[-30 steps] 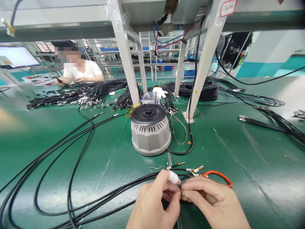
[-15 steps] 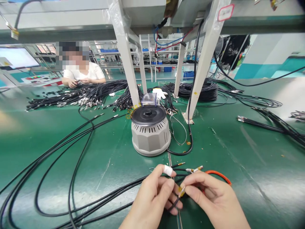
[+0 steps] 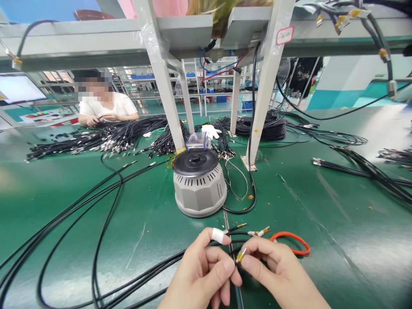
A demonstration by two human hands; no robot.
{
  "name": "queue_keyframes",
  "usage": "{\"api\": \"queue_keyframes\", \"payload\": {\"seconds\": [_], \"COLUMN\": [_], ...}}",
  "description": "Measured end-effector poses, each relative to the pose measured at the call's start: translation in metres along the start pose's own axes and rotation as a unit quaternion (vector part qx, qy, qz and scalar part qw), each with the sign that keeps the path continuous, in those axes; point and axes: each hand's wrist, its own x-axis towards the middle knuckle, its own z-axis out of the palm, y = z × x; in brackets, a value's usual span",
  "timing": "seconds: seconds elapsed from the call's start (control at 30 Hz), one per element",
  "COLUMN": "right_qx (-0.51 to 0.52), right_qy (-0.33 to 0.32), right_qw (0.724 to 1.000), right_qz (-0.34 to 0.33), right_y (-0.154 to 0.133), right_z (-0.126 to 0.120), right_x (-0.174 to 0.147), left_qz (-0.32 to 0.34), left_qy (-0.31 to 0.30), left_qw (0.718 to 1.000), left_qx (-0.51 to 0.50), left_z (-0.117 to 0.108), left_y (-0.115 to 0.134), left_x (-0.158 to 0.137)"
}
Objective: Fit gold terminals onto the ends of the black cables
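Note:
The thumb and fingers of my right hand (image 3: 275, 264) pinch a cable end (image 3: 240, 255), a metal connector with yellow tape on it. My left hand (image 3: 206, 270), white tape round its index finger, is closed on the black cable just behind that end. The fingers hide most of the cable there. Beyond my hands lie more black cable ends (image 3: 260, 232) with metal tips and yellow tape. An orange loop (image 3: 307, 249), perhaps a tool handle, shows behind my right hand, partly covered by it.
A grey round tape dispenser (image 3: 200, 193) with a black top stands ahead on the green table (image 3: 283, 206). Long black cables (image 3: 106, 223) curve across the left. White posts (image 3: 265, 94) carry a shelf above. Cable bundles (image 3: 109, 133) lie farther back, where a co-worker (image 3: 107, 105) handles cable.
The view has tilted up and turned slightly right, showing more of the shelf and its hanging cables. My fingers have shifted a little around the taped cable end, which both hands still hold.

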Motion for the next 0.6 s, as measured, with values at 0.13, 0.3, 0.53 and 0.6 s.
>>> {"api": "queue_keyframes", "payload": {"seconds": [0.13,0.3,0.53,0.6], "right_qx": [0.04,0.065,0.077,0.083], "right_qy": [0.001,0.018,0.034,0.043], "right_qw": [0.999,0.997,0.996,0.995], "right_qz": [0.011,0.03,0.035,0.044], "right_y": [-0.003,-0.009,-0.013,-0.012], "right_z": [0.001,0.002,0.001,0.001], "right_x": [-0.001,-0.003,-0.004,-0.005], "left_qz": [0.026,0.086,0.119,0.118], "left_qy": [0.074,0.164,0.261,0.274], "left_qw": [0.997,0.981,0.942,0.942], "left_qx": [0.016,0.056,0.175,0.156], "left_z": [0.005,0.014,0.017,0.016], "left_y": [0.003,0.001,0.001,0.004], "left_x": [-0.002,-0.004,-0.004,-0.005]}}
